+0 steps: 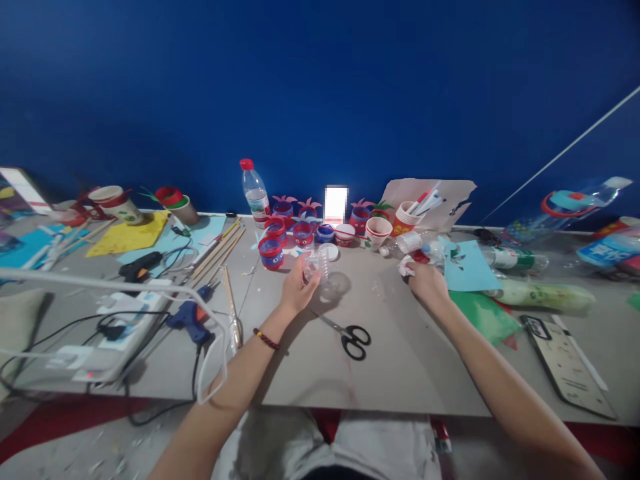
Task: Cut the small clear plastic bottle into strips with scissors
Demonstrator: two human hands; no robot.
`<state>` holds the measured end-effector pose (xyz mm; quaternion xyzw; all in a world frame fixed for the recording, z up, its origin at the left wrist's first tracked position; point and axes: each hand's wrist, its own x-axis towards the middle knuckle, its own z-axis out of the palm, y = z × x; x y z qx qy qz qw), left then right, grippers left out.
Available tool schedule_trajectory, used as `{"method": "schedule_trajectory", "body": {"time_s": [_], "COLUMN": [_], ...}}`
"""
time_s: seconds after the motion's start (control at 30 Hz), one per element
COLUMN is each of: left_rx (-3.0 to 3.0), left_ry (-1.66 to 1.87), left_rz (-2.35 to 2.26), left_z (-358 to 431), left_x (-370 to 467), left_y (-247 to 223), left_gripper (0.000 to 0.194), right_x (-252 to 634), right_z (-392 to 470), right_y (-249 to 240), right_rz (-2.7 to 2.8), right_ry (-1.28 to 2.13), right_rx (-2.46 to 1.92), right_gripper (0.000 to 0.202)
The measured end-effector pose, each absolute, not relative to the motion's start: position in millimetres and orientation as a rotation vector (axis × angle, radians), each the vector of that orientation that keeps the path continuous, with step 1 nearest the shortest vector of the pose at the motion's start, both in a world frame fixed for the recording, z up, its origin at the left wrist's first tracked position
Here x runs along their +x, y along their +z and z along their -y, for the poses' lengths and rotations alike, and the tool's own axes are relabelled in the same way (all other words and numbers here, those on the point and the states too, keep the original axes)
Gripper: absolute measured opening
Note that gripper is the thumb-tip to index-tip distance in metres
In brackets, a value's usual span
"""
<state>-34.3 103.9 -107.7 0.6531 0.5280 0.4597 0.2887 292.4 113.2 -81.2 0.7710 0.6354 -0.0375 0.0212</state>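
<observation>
My left hand [299,288] is closed around a clear ribbed piece of plastic bottle [320,262], held above the middle of the table. Just below it shows a rounded, see-through shape; whether it is a separate piece or a shadow I cannot tell. Over to the right, my right hand [429,285] pinches a crumpled white tissue [405,267] close to the tabletop, beside a clear bottle lying on its side [407,243]. Scissors with black handles [356,342] lie between my forearms. Behind my left hand stand several red and blue decorated cups [271,255].
On the left are a power strip [123,327], a blue glue gun [191,321], loose cables and wooden sticks [216,257]. A red-capped bottle [256,193] stands near the blue wall. Blue paper [467,267], green paper [480,317] and a phone [565,367] lie right.
</observation>
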Motion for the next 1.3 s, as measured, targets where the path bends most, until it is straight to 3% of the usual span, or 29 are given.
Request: {"method": "schedule_trajectory", "body": {"time_s": [0.37, 0.47, 0.57, 0.77, 1.03, 1.3], "left_rx": [1.784, 1.778, 1.762, 1.795, 1.815, 1.833], "left_ry": [1.174, 1.164, 1.164, 1.174, 1.173, 1.165], "left_rz": [-1.402, -1.426, -1.441, -1.431, -1.428, -1.402], "left_z": [-102, -101, -101, -101, -102, -103], "left_x": [-33, -32, -32, -33, -34, -33], "left_y": [-106, -105, -104, -104, -107, -107], "left_gripper": [0.053, 0.052, 0.051, 0.052, 0.052, 0.052], "right_x": [294, 293, 299, 322, 289, 261], "right_z": [-69, -62, -67, -100, -104, -56], "right_y": [-85, -79, -73, -91, -103, -84], "right_rz": [-2.509, -2.639, -2.662, -2.194, -2.316, -2.616], "right_ry": [-0.449, -0.598, -0.484, -0.122, -0.196, -0.567], "right_rx": [2.043, 2.006, 2.158, 2.410, 2.215, 1.953], "right_gripper": [0.056, 0.051, 0.040, 0.043, 0.053, 0.065]}}
